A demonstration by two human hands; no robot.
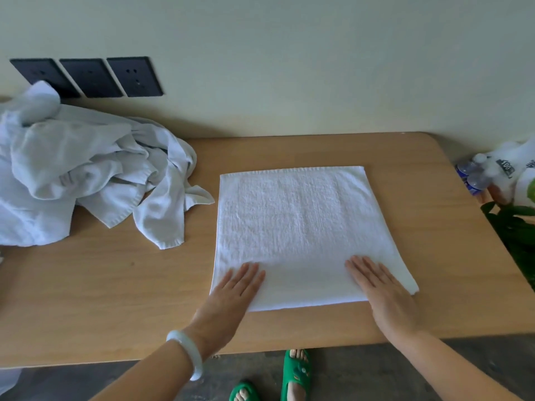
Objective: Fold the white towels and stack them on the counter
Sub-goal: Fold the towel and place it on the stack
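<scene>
White towel (301, 227) flat on counter (115, 299); left hand (231, 293), right hand (382, 293) press near edge, fingers straight.

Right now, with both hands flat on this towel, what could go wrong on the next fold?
1. A loose end of the unfolded pile lies close to the left edge of the flat towel; a sideways fold might snag it.
2. The left hand and right hand press its near edge, close to the front of the counter; pulling toward you could slide it off.
</scene>
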